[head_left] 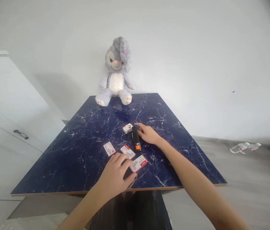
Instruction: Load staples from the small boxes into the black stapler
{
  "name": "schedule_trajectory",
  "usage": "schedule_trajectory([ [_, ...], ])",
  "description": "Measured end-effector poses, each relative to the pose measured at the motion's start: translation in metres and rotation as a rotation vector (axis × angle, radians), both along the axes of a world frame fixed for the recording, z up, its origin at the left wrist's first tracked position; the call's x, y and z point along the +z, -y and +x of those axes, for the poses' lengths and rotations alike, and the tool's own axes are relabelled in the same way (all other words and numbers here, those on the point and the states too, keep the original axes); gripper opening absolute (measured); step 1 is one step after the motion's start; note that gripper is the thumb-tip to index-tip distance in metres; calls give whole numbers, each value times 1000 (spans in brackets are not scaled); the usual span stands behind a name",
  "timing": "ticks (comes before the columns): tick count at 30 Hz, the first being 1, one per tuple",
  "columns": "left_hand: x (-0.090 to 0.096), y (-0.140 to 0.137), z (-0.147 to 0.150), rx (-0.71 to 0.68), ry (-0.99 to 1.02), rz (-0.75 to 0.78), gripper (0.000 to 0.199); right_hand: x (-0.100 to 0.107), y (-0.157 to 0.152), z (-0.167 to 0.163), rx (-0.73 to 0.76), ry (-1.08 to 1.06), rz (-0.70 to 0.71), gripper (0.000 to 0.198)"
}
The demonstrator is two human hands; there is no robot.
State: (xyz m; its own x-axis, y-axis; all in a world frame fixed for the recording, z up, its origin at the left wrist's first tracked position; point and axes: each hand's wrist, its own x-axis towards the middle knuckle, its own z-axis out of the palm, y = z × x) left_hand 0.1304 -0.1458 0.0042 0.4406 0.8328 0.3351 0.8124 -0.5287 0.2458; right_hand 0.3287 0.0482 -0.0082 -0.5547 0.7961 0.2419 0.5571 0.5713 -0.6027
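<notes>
My left hand (117, 172) is low over the near part of the table, its fingers spread and curved. Its index finger and thumb are by the left and near edges of a flat red-and-white box (138, 163). Beyond its fingertips lie a second red-and-white box (127, 152) and a white card-like pack with a red border (109, 149). My right hand (148, 134) rests beside a black stapler (135, 138) with an orange end, index finger stretched out and the others bent against its side. That fingertip is close to a small white box (127, 128); contact is unclear.
Everything lies on a dark blue marble-patterned table (77, 153). A grey plush rabbit (116, 73) sits at its far edge against the wall. To the left stands a white cabinet (10, 111); clear plastic bottles (243, 147) lie on the floor at right.
</notes>
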Motion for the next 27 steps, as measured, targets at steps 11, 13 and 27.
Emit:
schedule_trajectory([
  [11,-4,-27,-17,25,-45,-80,43,1,1,0,-4,12,24,39],
  [13,-1,-31,-16,17,-48,-98,45,0,1,0,0,11,26,39],
  [27,18,24,6,-161,160,-317,38,1,2,-1,6,53,50,36],
])
